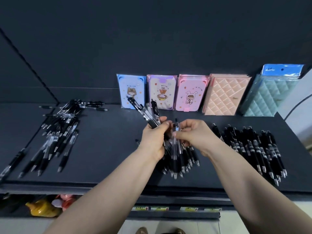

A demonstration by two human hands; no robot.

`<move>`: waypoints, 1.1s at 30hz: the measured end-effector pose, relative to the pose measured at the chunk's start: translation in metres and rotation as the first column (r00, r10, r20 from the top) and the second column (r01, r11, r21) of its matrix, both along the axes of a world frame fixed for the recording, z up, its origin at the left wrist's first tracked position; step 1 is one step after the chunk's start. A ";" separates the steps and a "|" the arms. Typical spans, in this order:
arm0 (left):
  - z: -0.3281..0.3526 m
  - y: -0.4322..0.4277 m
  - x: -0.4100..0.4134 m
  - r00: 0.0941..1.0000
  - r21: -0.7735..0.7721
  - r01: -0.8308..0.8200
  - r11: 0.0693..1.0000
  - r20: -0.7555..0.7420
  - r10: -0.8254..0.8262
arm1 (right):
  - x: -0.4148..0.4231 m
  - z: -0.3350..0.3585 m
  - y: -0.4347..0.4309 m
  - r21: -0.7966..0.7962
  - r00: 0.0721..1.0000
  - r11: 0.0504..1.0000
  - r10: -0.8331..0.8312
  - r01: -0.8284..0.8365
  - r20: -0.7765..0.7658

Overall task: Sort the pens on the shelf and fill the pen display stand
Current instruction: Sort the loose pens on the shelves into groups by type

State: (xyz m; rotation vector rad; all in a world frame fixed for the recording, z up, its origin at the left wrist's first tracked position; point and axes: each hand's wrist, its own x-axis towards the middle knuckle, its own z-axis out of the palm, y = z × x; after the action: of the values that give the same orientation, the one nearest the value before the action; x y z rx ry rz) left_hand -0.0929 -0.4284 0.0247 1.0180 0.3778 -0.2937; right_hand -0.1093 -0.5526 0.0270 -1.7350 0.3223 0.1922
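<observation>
Left grip (152, 139) holds a fanned pen bundle (145, 114) at frame centre, evidently gathering one type. Right grip (194, 134) pinches one clear pen (176, 125) above the centre pile (184, 161) on the shelf (109, 149), likely adding it.

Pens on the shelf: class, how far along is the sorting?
Done: a neat row of black pens lies at the right. In hand: the left hand grips a bunch of pens; the right hand pinches one pen. Left: the loose pile at left; no display stand shows.
</observation>
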 end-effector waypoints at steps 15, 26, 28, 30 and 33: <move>-0.005 0.046 -0.025 0.967 0.071 0.251 0.965 0.026 -0.253 | -0.016 -0.022 -0.029 -0.620 0.987 0.776 0.017 -0.115 -0.162; -0.006 0.065 -0.032 0.963 0.084 0.264 0.961 0.031 -0.268 | -0.008 -0.024 -0.004 -0.772 0.994 0.626 0.039 -0.105 -0.103; -0.004 0.064 -0.034 0.955 0.053 0.290 0.955 0.041 -0.293 | -0.007 -0.022 -0.008 -0.769 0.994 0.630 0.065 -0.111 -0.090; -0.002 0.063 -0.035 0.948 0.027 0.312 0.950 0.054 -0.313 | -0.008 -0.018 -0.010 -0.763 0.994 0.644 0.105 -0.049 0.024; 0.002 0.056 -0.036 0.937 0.028 0.341 0.940 0.075 -0.342 | -0.013 0.003 0.004 -0.386 0.961 0.920 0.045 0.067 0.274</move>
State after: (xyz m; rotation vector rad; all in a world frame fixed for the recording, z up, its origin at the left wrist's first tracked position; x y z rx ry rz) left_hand -0.1290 -0.3729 0.0264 1.1052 0.1287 -0.5625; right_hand -0.1219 -0.5489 0.0295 -2.1266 0.1680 -0.1380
